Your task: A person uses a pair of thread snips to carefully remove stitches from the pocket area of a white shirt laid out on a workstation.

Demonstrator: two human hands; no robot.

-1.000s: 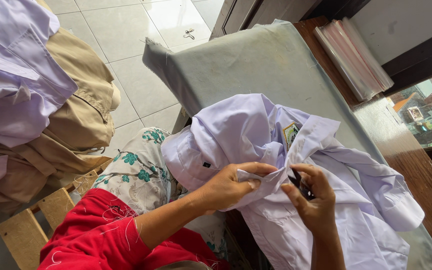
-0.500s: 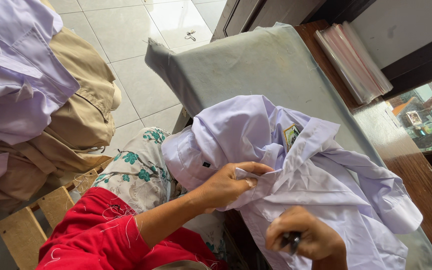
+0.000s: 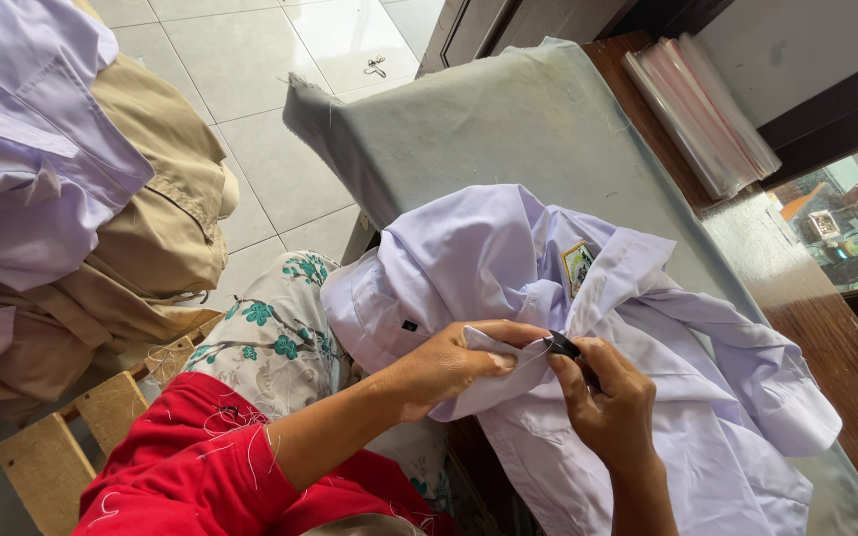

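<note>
Head cam: looks like thread-trimming on a pale lilac shirt (image 3: 548, 298), bunched up on the grey padded board (image 3: 508, 119). Left hand (image 3: 449, 362) is pinching a fold of the fabric taut, fingers pressed together. Right hand (image 3: 608, 407) is closed around a small black tool (image 3: 563, 345), probably a snipper, its tip right at that fold. I'd say the next bit needs a careful nip at the thread without catching cloth. The shirt's crumpled, with a badge (image 3: 578, 266) near the collar.
</note>
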